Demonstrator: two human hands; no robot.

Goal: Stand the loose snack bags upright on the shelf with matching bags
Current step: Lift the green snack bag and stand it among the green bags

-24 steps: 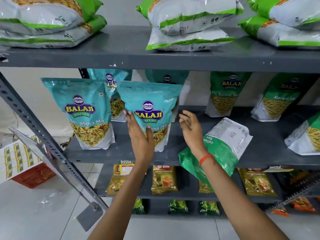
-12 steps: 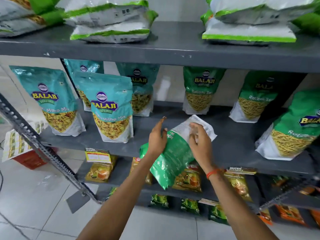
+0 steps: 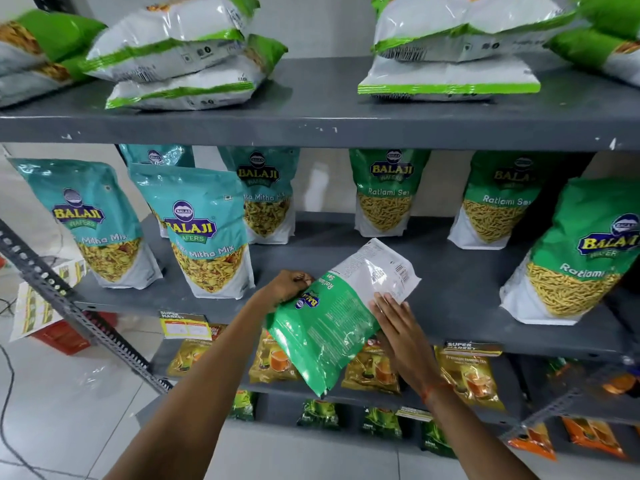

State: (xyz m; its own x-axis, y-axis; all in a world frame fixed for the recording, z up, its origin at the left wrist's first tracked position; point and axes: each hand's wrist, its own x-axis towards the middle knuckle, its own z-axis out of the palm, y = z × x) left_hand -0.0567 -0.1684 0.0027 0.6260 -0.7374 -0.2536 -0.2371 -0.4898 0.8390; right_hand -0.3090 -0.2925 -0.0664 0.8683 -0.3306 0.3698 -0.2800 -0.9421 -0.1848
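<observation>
A loose green Ratlami Sev bag (image 3: 332, 317) lies tilted, back side up, with its green end hanging over the front edge of the middle grey shelf (image 3: 450, 289). My left hand (image 3: 285, 287) grips its left edge near the logo. My right hand (image 3: 394, 320) rests flat on its right side, fingers spread. Upright green Ratlami Sev bags (image 3: 384, 192) stand at the back and at the right (image 3: 575, 258). Teal Mitha Mix bags (image 3: 204, 230) stand upright to the left.
White-and-green bags (image 3: 180, 53) lie stacked flat on the top shelf (image 3: 311, 126). Yellow tea packets (image 3: 374, 368) fill the lower shelf. A perforated metal upright (image 3: 69, 303) slants at the left, with a red crate (image 3: 62, 337) on the tiled floor.
Both hands left the teal bag and went to the loose green bag. My left hand now holds its edge, my right hand lies flat on it. The view shifted right.
</observation>
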